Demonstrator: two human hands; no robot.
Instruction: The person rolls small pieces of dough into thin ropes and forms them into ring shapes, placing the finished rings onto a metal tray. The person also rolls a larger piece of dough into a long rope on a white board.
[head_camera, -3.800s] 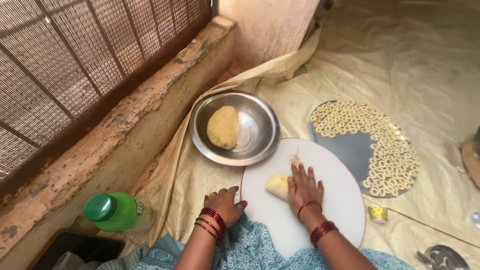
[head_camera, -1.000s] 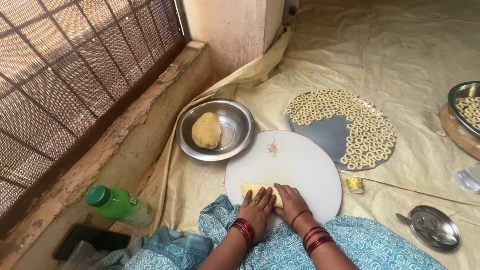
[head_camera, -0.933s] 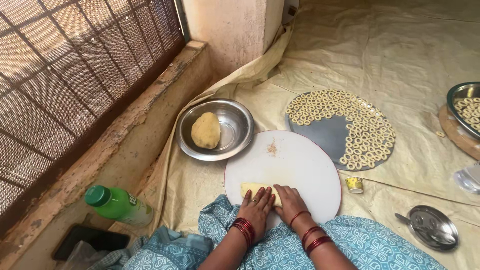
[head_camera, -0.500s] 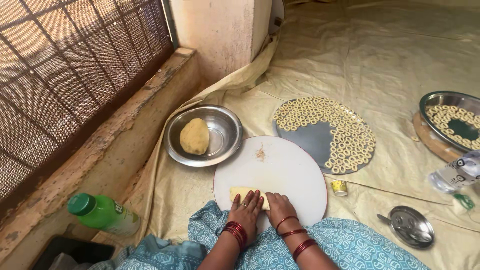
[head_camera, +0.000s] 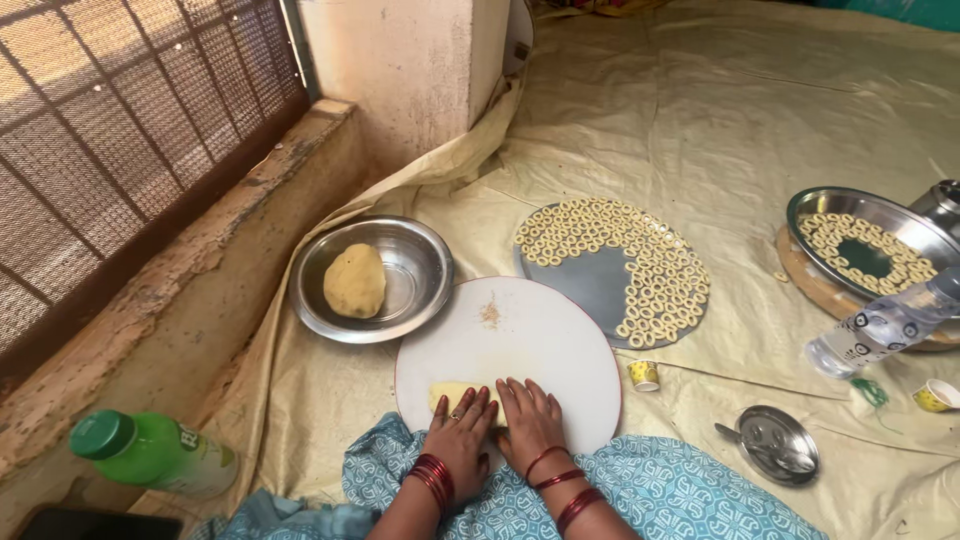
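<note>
Head view: both hands lie flat, side by side, at the near edge of the round white board. The left hand and right hand have fingers extended and close together, pressing down on a pale dough piece, which shows only at its left end beside the left fingertips. Compared with a few seconds ago, the hands have drawn back from mid-board to the near rim, and the dough now looks elongated rather than lumped; rolling appears under way. A steel bowl holding a dough ball sits left of the board. A round tray with dough rings lies beyond it.
</note>
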